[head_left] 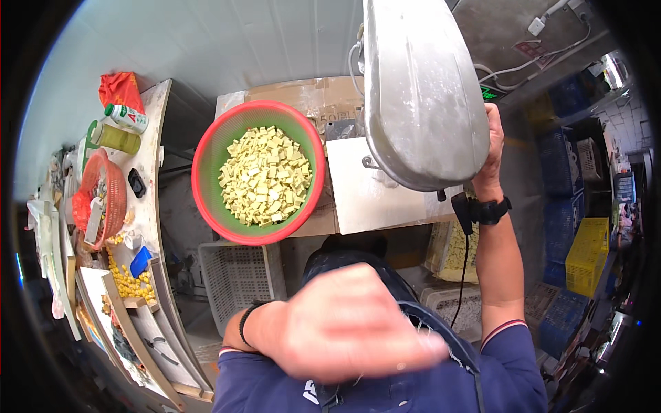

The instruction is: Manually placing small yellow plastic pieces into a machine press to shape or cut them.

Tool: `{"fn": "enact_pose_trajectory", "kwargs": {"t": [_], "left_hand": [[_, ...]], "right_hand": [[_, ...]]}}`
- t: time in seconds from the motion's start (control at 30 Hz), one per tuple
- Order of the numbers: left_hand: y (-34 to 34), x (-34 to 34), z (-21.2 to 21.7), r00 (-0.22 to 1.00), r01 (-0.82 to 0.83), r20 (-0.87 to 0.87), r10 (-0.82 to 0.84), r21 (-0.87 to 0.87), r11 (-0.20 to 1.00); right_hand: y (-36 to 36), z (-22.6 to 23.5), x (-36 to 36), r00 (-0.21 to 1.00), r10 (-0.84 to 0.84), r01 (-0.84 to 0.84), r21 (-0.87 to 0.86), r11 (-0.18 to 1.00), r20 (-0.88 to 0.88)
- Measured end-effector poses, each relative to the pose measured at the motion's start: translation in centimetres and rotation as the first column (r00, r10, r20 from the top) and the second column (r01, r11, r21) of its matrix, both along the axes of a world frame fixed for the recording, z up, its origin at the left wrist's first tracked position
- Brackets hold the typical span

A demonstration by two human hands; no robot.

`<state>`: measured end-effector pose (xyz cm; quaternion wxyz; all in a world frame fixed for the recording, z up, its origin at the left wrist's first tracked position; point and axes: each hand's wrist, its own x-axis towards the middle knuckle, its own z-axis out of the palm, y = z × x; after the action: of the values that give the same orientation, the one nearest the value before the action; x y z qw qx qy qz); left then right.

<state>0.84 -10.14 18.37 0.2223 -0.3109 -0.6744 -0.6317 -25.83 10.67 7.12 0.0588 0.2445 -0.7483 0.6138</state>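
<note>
Machine housing (pixel 423 96): big rounded grey metal thing, hanging over a pale flat board (pixel 365 199) at the right of the bench. Looks heavy and stiff, and the smooth skin is probably a bit slippery; I'd steady it by its side edge, not the curved face.
Right hand (pixel 491 155): up against the housing's right side, fingers partly hidden behind it, so I can't tell if they're pinching anything. Black wristband (pixel 489 211) just below.
Left hand (pixel 351 323): in front of the torso, badly blurred — fingers look folded in, but can't tell if there's something in there.
Basket (pixel 200 172): red rim, green inside, left of the board on cardboard (pixel 289 91). Probably bendy plastic; grab opposite sides of the rim.
Blocks (pixel 267 179): loose pile of small pale-yellow pieces in the basket. Each one likely light and firm — pinch by the flat sides, maybe chippy at the corners.
</note>
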Motion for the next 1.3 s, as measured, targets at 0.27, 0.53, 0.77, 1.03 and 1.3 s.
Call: {"fn": "enact_pose_trajectory", "kwargs": {"t": [0.27,0.53,0.77,1.03,1.3], "left_hand": [[5.1,-0.8,2.6,0.913,0.005,-0.394,0.110,0.280,0.960],[1.4,-1.0,-0.9,0.999,-0.047,0.004,0.048,-0.064,0.997],[2.0,5.5,-14.7,0.379,-0.288,0.809,0.450,-0.359,0.888],[-0.2,13.7,-24.5,0.039,-0.053,0.743,0.668,-0.666,0.744],[1.6,21.2,-26.0,-0.289,-0.067,0.643,0.709,-0.753,0.655]], "right_hand": [[-0.3,0.3,0.3,0.999,-0.001,0.006,-0.090,0.996,0.053],[1.0,1.6,1.4,0.990,0.028,-0.018,-0.072,0.997,0.140],[12.2,-8.7,1.8,0.897,-0.245,0.286,-0.059,0.957,0.368],[14.3,-28.5,6.8,0.896,-0.306,0.137,0.455,0.880,0.321],[10.5,-34.7,9.0,0.959,0.283,-0.183,0.720,0.670,-0.020]]}}
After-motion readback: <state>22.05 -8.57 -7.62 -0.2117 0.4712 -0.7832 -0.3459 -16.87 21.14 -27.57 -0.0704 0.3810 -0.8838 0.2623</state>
